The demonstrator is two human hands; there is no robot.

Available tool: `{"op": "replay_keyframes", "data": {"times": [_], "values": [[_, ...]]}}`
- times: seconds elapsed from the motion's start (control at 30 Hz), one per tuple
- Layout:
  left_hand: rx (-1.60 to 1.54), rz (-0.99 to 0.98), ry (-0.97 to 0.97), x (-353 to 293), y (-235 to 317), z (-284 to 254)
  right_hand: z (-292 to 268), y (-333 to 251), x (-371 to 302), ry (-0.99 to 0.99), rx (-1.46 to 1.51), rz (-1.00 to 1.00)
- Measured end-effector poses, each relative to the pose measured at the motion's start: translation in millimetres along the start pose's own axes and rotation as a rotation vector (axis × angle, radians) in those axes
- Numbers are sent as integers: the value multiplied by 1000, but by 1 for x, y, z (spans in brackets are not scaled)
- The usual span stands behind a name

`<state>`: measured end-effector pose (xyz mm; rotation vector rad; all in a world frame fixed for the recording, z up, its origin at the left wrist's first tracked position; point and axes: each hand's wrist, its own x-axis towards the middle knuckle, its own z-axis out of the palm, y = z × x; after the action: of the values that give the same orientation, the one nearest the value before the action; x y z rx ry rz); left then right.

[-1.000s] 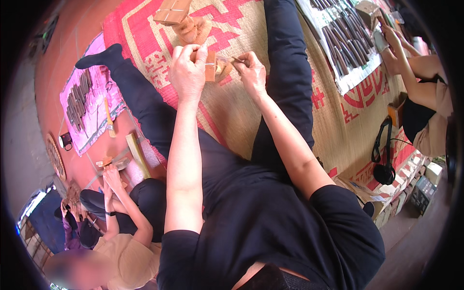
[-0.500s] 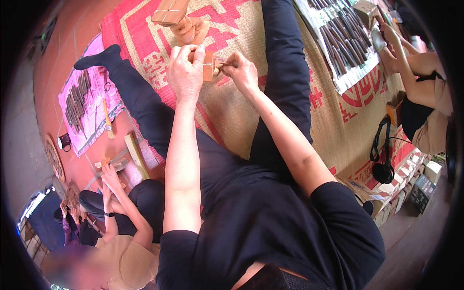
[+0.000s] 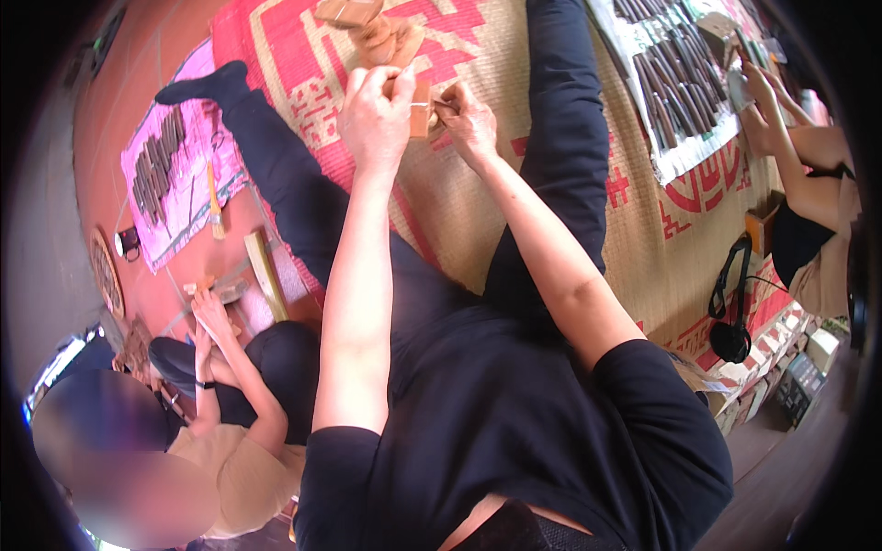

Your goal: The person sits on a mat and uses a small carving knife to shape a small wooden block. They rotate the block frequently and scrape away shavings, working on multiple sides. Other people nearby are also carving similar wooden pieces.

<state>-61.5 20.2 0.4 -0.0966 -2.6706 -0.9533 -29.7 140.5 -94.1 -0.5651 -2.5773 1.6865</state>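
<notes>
My left hand (image 3: pixel 375 115) is closed on a small brown wooden block (image 3: pixel 420 110), with a pale line across its face. Its fingers wrap over the block's left side and top. Close by on the right, my right hand (image 3: pixel 470 124) is closed in a pinch at the block's right edge. A thin, dark piece shows at those fingertips, too small to name. Just beyond my left hand, a carved wooden piece (image 3: pixel 390 41) with a flat block-like end stands on the patterned mat (image 3: pixel 441 202), between my outstretched legs.
Rows of dark-handled tools (image 3: pixel 675 87) lie on white sheeting at right. At left, a pink cloth (image 3: pixel 188 207) bears more tools, beside a brush (image 3: pixel 215 202) and a mug (image 3: pixel 127 244). Co-workers sit on both sides; one's hands (image 3: pixel 211 312) hold wood. A black strapped object (image 3: pixel 730 338) lies right.
The view has shifted, so most surroundings sit farther right. Both hands stay together at the wooden block; my right fingers look more curled, and less of the thin piece shows.
</notes>
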Motion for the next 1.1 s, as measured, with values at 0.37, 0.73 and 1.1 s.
{"op": "replay_keyframes", "data": {"times": [0.37, 0.73, 1.1], "values": [[5, 123, 94, 1, 6, -8, -1, -2, 14, 60, 205, -69], [-47, 56, 66, -2, 4, -13, -9, 2, 13, 25, 74, -76], [-54, 98, 79, -3, 0, -11, -16, 12, -11, 16, 5, -34]]}}
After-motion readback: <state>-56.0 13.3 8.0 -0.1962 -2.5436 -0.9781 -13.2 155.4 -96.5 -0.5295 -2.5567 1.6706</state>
